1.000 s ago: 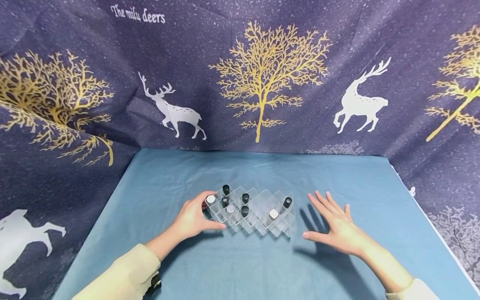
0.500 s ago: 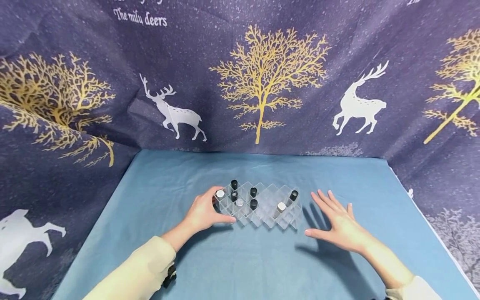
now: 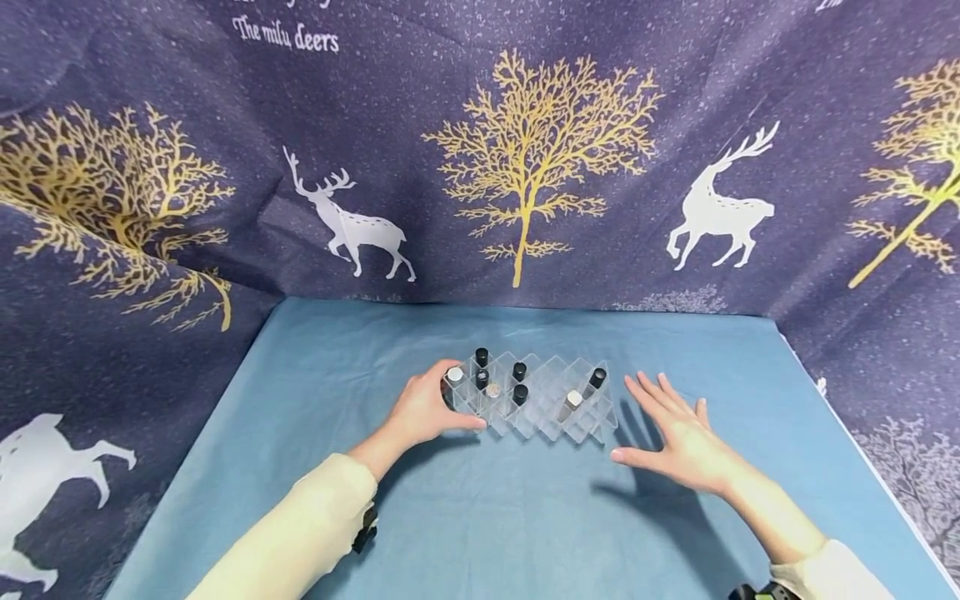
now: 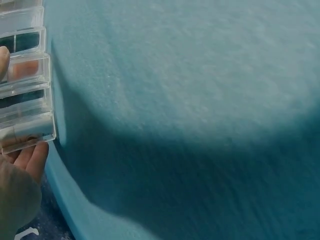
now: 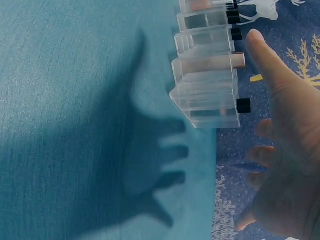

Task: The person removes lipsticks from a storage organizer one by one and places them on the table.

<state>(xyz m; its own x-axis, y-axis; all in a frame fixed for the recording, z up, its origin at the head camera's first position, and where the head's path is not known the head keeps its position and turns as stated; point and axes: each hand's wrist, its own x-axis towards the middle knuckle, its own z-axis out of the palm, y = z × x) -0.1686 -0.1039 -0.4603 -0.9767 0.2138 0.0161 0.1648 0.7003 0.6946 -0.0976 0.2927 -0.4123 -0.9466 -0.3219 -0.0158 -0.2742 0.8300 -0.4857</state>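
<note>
My left hand (image 3: 423, 407) grips the left end of a clear plastic organizer (image 3: 553, 385) with diamond-shaped compartments, thumb along its near side. Several capped cosmetic tubes stand in it. At the gripped end is a white-capped tube (image 3: 454, 376), with black-capped tubes (image 3: 482, 357) beside it. Toward the right end, another white-capped tube (image 3: 573, 399) and a black-capped tube (image 3: 597, 377) lean over. In the left wrist view, the fingers (image 4: 36, 162) press the organizer's end. My right hand (image 3: 681, 446) hovers just right of the organizer, fingers spread, holding nothing; the right wrist view shows it apart from the organizer.
A blue cloth (image 3: 525, 525) covers the table. Dark fabric (image 3: 600, 242) printed with deer and trees hangs behind and along the sides. The right hand casts a shadow on the cloth.
My left hand has moved the organizer to the right and slightly away from me, closer to the right hand. The right hand has barely moved.
</note>
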